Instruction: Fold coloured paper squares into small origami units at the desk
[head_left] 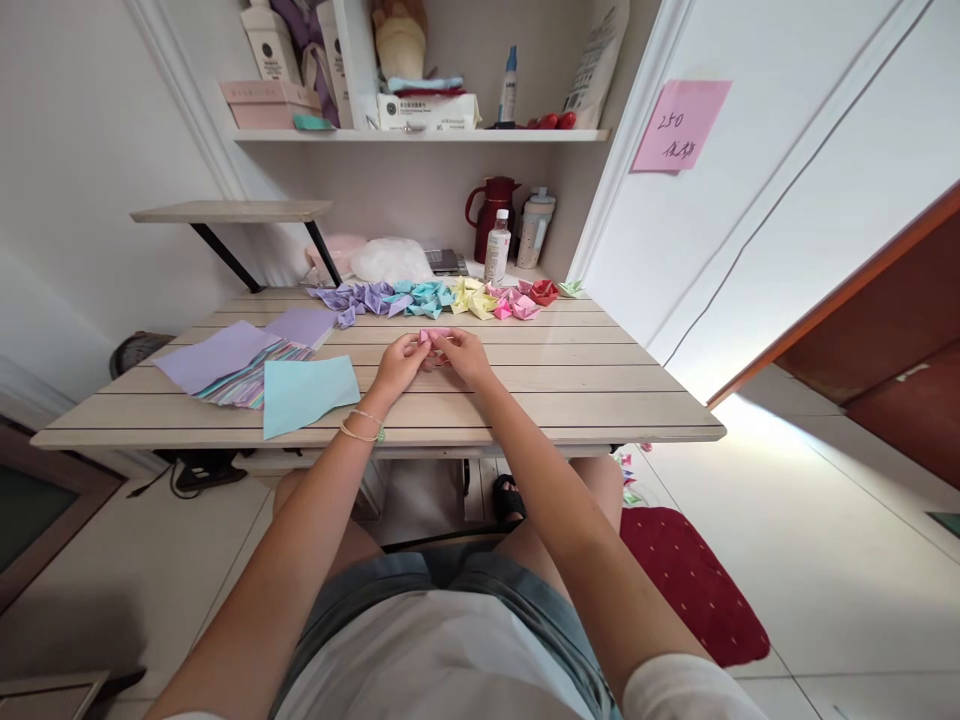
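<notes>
Both of my hands meet over the middle of the wooden table, pinching a small folded piece of pink paper. My left hand grips its left end with fingers curled; a bead bracelet sits on that wrist. My right hand grips the right end, fingers closed on the paper. Behind my hands a row of folded paper figures runs across the table, purple, blue, yellow, pink and red from left to right.
A stack of coloured paper sheets with a light blue sheet lies at the left. A red kettle, a bottle and a tumbler stand at the back. Shelves hang above; a pink note is stuck on the right wall.
</notes>
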